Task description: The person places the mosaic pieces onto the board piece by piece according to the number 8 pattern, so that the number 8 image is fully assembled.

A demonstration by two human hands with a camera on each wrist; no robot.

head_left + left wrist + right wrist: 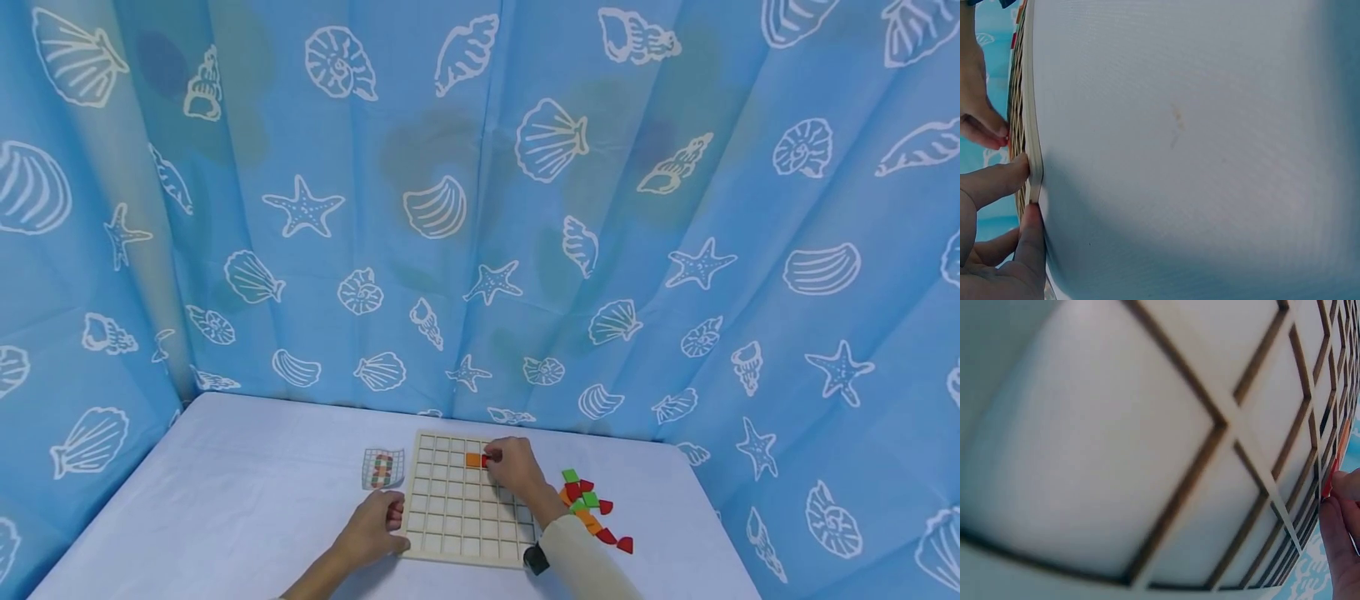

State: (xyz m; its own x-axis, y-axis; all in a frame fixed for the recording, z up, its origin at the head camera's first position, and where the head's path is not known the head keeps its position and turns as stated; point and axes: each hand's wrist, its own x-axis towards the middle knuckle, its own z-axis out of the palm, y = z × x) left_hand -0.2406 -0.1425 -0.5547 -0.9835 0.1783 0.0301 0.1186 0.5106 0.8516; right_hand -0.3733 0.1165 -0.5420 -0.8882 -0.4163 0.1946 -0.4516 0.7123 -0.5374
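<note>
A pale wooden grid board [447, 525] lies on the table between the two hands. My left hand [372, 523] holds its left edge near the front corner; in the left wrist view the fingertips [1032, 215] sit right at the rim. Over the board's upper right part, my right hand [513, 465] pinches a red piece [485, 461] between thumb and fingers, at a cell beside an orange square tile [473, 460]. From the right wrist, the red piece [1329, 481] shows at the fingertips, close over the grid.
Right of the board lies a loose heap of green, orange and red pieces [591, 500], partly behind the right forearm. A small card [383, 468] with a printed grid pattern lies left of the board. A blue shell-patterned curtain [480, 208] hangs behind the white table [225, 500].
</note>
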